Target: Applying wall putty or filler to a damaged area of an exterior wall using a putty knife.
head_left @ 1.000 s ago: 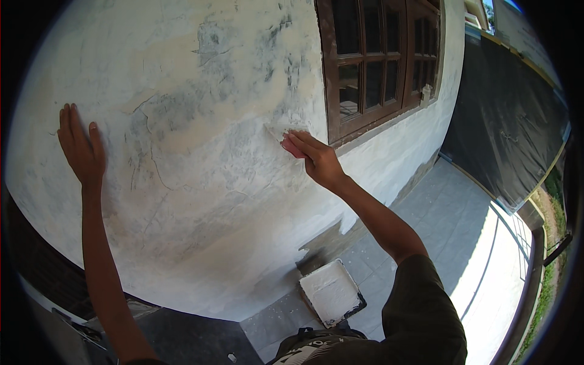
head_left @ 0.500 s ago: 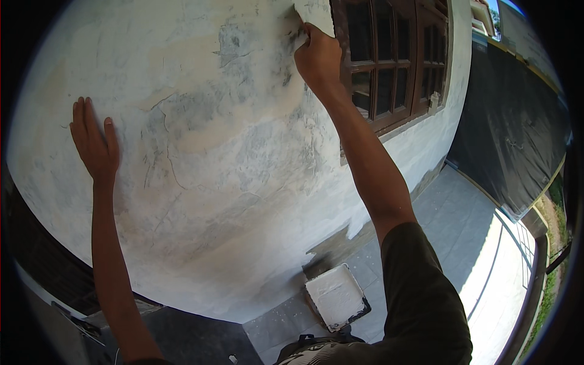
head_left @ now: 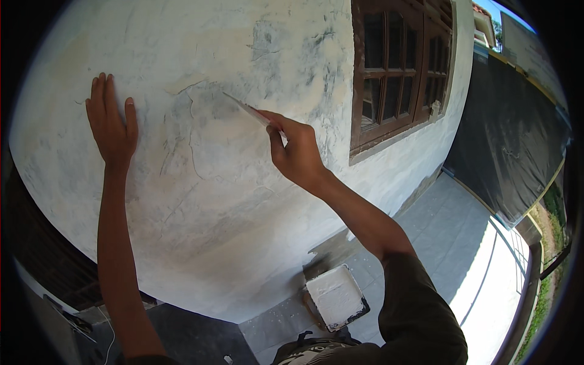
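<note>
My left hand (head_left: 111, 125) lies flat on the cracked, patchy white wall (head_left: 164, 213), fingers slightly apart and pointing up. To its right, my right hand (head_left: 295, 149) grips a thin, flat scraper (head_left: 242, 104) with a bit of red showing at the fingers. The scraper's blade angles up and left, close to a crack in the plaster; whether its edge touches the surface I cannot tell.
A brown wooden window (head_left: 398, 79) is set in the wall at upper right. Below, a tray of white paste (head_left: 333, 295) rests on grey tiles (head_left: 420, 225). Black plastic sheeting (head_left: 499, 134) hangs at the right, above a sunlit strip. A dark surface (head_left: 182, 334) lies at lower left.
My right hand rose to beside the window, then moved down and left across the wall with the scraper. My left hand sits higher and further right in the picture than a second ago.
</note>
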Demonstrator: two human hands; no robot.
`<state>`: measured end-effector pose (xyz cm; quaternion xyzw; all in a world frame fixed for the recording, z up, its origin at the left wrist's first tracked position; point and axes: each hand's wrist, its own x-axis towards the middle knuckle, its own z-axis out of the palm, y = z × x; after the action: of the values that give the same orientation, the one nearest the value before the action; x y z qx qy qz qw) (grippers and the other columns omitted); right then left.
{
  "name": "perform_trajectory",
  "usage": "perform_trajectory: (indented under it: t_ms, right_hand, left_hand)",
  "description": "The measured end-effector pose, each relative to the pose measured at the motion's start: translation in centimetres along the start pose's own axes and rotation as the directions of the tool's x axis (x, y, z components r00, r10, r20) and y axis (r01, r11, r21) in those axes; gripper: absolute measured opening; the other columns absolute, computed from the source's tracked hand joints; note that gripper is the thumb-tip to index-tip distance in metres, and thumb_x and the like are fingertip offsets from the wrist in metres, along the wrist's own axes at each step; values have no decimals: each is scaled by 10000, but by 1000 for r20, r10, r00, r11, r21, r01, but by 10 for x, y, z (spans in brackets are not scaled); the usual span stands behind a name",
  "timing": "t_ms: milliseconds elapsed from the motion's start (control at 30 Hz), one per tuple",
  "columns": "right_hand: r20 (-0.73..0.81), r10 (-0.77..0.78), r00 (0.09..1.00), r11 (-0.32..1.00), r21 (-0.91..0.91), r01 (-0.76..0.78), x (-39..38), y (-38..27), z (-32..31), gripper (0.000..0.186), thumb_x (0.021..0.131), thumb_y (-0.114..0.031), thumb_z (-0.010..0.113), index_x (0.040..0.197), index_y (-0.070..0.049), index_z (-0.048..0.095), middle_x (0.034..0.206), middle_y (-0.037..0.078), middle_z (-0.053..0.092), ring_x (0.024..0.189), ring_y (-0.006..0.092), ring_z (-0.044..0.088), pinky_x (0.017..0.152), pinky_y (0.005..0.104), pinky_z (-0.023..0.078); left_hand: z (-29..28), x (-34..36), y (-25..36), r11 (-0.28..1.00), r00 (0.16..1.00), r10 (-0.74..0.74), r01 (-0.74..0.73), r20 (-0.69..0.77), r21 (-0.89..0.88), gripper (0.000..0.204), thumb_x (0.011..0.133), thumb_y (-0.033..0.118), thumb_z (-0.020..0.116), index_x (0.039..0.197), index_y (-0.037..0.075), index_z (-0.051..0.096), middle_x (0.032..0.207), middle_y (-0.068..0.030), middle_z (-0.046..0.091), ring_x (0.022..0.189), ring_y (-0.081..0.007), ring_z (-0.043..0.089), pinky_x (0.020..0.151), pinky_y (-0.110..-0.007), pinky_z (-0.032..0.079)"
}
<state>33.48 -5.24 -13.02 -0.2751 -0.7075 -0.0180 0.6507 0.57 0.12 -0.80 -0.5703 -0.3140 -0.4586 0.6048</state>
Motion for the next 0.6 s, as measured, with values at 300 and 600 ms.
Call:
perform_trajectory:
  t_ms: [300, 600]
  right_hand:
    - [-22, -410, 912, 699, -650, 298, 50, -3, 65, 565, 714, 111, 597, 1274, 81, 525, 1284, 251, 586, 1121, 403, 608, 896, 403, 556]
    - [616, 436, 655, 777, 110, -620, -217, -12, 29, 324, 890, 66, 585, 1206, 19, 638, 1050, 112, 728, 930, 170, 682, 832, 318, 538]
  left_hand:
    - [-4, -2, -8, 999, 1000, -13, 12, -25, -39, 492, 1000, 243, 486, 1450, 48, 452, 1515, -129, 441, 1442, -294, 365, 1179, -518, 258]
    - [13, -7, -7, 996, 985, 60, -70, -164, -55, 468, 995, 319, 522, 1388, 65, 531, 1434, -135, 530, 1355, -298, 479, 1124, -512, 348]
